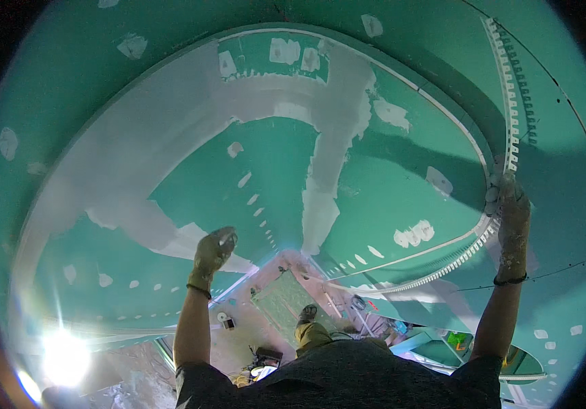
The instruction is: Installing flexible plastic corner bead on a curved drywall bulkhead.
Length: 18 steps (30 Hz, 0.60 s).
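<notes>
My right hand (514, 221), in a dusty work glove, grips a long white perforated corner bead (510, 102) at the right side of a curved drywall edge. One length of the bead rises above the hand, apart from the board and casting a toothed shadow; the rest bends down to the lower left. Green drywall (402, 184) with grey joint compound (266, 95) spreads all round. My left hand (212, 255), gloved too, hangs in front of the board with its fingers curled; whether anything is inside them is hidden.
A glaring work lamp (65, 358) shines at the lower left. Far below, a pale green sheet (283, 307) lies on the dusty floor near my foot. Tools and a small green object (456, 339) are at the lower right. A dark cable (565, 99) runs along the right.
</notes>
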Tool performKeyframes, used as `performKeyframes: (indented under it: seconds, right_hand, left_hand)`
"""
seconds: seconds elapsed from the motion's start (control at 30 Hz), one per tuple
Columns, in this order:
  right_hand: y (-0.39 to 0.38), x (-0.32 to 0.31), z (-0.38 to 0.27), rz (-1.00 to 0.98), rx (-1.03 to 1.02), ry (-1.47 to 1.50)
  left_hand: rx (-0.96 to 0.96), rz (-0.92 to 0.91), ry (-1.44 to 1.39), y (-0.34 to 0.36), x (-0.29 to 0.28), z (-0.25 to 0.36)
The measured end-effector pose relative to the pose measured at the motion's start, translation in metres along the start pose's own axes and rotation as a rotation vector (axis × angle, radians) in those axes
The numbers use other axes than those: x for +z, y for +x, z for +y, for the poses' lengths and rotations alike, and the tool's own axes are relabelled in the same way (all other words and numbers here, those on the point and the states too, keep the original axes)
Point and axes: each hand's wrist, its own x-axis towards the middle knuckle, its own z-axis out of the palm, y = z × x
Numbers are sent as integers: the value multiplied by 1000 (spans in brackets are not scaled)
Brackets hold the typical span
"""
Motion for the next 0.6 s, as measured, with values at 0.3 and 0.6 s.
performKeyframes:
  seconds: [0.3,0.6]
  right_hand:
    - [6,-23,56,27,-243,-224]
    - [-5,-13,29,35,-185,-277]
  left_hand:
    - [-64,-61,-335,60,-16,43]
    - [-18,-172,-155,41,5,45]
